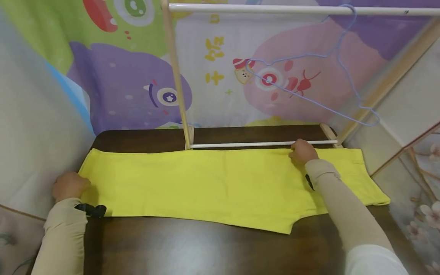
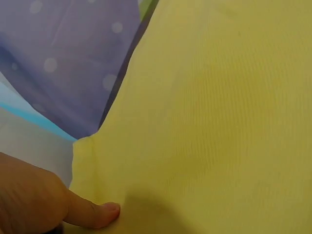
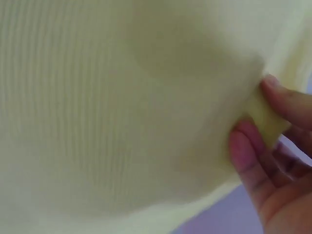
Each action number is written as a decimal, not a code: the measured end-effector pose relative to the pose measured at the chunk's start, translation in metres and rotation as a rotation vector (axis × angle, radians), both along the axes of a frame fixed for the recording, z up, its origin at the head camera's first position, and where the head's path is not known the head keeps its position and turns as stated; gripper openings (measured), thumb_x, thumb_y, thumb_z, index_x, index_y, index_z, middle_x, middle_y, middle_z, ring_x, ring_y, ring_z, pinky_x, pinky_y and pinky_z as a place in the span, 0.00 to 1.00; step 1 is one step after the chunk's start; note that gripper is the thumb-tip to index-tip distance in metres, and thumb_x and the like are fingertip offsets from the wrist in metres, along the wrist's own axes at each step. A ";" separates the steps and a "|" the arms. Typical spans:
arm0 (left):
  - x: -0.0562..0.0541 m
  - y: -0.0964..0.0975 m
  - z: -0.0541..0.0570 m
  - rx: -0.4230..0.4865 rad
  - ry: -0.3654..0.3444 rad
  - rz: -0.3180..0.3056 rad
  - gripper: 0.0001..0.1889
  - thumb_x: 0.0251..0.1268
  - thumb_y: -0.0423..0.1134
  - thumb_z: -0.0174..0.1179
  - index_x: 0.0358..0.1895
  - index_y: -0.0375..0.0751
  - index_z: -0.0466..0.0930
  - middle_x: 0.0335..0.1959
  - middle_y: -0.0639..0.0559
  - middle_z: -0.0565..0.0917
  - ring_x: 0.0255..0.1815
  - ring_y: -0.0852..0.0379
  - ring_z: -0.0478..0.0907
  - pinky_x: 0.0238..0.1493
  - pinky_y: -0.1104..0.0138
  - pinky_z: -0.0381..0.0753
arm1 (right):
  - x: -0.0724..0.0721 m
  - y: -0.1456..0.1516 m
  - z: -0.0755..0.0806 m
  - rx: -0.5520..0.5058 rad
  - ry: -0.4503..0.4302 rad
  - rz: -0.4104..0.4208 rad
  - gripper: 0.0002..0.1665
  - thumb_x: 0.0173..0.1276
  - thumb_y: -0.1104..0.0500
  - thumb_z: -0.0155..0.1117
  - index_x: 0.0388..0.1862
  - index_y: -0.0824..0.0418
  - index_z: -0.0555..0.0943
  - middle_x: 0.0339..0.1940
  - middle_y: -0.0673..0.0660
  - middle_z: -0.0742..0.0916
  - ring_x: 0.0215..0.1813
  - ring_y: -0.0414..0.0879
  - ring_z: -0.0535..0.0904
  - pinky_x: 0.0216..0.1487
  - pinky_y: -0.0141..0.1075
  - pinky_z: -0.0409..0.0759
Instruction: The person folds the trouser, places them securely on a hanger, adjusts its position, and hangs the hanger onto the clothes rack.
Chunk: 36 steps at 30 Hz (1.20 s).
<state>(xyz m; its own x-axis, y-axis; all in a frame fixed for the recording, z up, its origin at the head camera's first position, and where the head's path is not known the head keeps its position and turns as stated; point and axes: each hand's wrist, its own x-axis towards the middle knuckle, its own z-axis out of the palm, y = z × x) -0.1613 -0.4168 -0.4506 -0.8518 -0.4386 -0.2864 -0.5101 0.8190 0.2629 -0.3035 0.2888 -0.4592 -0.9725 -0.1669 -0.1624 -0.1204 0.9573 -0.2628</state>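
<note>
A pair of yellow trousers [image 1: 192, 183], folded lengthwise, lies stretched across the dark table. At the leg end on the left, my left hand [image 1: 70, 186] pinches the hem; in the left wrist view the thumb [image 2: 105, 214] presses on the cloth, and the other fingers are hidden. My right hand [image 1: 303, 152] pinches the far edge toward the waist end. In the right wrist view the fingers [image 3: 243, 151] hold a bit of the ribbed cloth [image 3: 97, 107] between them.
Behind the trousers stands a wooden rack with a white top bar [image 1: 261, 9] and a white lower bar [image 1: 240, 144]. A blue wire hanger [image 1: 306, 97] hangs from the top bar. The dark table [image 1: 192, 248] shows in front, and a cartoon-printed curtain [image 1: 130, 84] covers the back.
</note>
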 end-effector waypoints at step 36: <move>0.003 -0.009 -0.005 0.027 -0.044 0.006 0.23 0.64 0.40 0.48 0.43 0.14 0.74 0.36 0.24 0.78 0.32 0.38 0.75 0.25 0.55 0.76 | 0.022 0.086 0.004 0.251 0.036 -0.331 0.34 0.73 0.50 0.50 0.54 0.85 0.70 0.45 0.82 0.73 0.49 0.77 0.71 0.40 0.61 0.76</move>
<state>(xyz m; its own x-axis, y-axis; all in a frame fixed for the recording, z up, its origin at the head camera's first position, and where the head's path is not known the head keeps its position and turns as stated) -0.1585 -0.4259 -0.4560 -0.8356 -0.4352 -0.3352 -0.5263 0.8090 0.2617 -0.2816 0.3750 -0.4554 -0.9727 0.1965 -0.1235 0.2002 0.9796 -0.0180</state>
